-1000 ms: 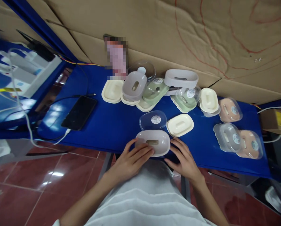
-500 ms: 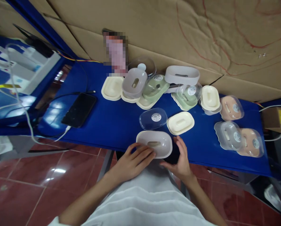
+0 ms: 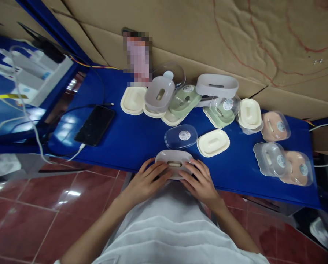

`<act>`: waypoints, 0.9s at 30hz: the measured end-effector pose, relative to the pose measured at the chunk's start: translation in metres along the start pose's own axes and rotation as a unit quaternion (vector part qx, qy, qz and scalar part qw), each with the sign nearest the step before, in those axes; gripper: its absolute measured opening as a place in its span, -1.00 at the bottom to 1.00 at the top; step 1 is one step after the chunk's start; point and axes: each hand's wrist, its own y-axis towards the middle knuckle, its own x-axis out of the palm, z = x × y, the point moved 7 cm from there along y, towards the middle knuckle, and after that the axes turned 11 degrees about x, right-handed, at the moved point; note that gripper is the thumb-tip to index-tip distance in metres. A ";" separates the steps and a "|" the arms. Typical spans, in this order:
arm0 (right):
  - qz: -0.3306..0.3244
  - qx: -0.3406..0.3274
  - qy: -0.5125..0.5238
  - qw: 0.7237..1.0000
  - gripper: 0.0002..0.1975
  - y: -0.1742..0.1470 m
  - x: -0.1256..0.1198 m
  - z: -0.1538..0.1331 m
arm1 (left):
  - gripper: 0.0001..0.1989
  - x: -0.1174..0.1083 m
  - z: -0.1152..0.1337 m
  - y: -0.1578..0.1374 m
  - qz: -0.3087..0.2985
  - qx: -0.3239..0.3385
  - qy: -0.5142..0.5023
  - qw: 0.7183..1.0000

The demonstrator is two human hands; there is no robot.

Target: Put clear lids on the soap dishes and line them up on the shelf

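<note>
At the table's near edge, a light grey oval soap dish (image 3: 174, 156) with a slot in its bottom is held between both hands. My left hand (image 3: 150, 179) grips its left end, fingers over the near rim. Closed on the right end is my right hand (image 3: 199, 179), its fingers also reaching over the rim; the thumbs are hidden. Just beyond the dish lie a clear oval lid (image 3: 177, 137) with a round sticker and a cream oval tray (image 3: 213, 143).
Along the back of the blue table (image 3: 133, 139) stand cream trays (image 3: 133, 99), a grey dish (image 3: 159, 95), green dishes (image 3: 184, 101) and a grey oval ring (image 3: 217, 86). Lidded peach dishes (image 3: 275, 126) sit right. A black phone (image 3: 95, 125) with a cable lies left.
My right hand has moved left and closed on the dish's right end. The soap dish has shifted slightly left and tilted, its slot now facing me more.
</note>
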 end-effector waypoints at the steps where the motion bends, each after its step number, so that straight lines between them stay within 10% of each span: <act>1: -0.011 -0.007 -0.002 1.000 -0.71 0.000 0.001 -0.001 | -0.70 0.002 -0.001 -0.002 -0.003 0.003 -0.002 1.000; 11: -0.022 -0.004 -0.032 0.999 -0.67 -0.007 -0.007 0.013 | -0.62 -0.003 -0.037 0.033 0.069 -0.066 -0.071 0.993; 18: 0.040 0.083 -0.025 0.995 -0.62 -0.035 -0.030 0.044 | -0.46 0.026 -0.079 0.081 -0.067 -0.134 -0.099 0.984; 27: 0.020 0.101 0.001 0.995 -0.41 -0.027 -0.023 0.051 | -0.59 -0.008 -0.079 0.005 -0.026 -0.214 -0.045 0.975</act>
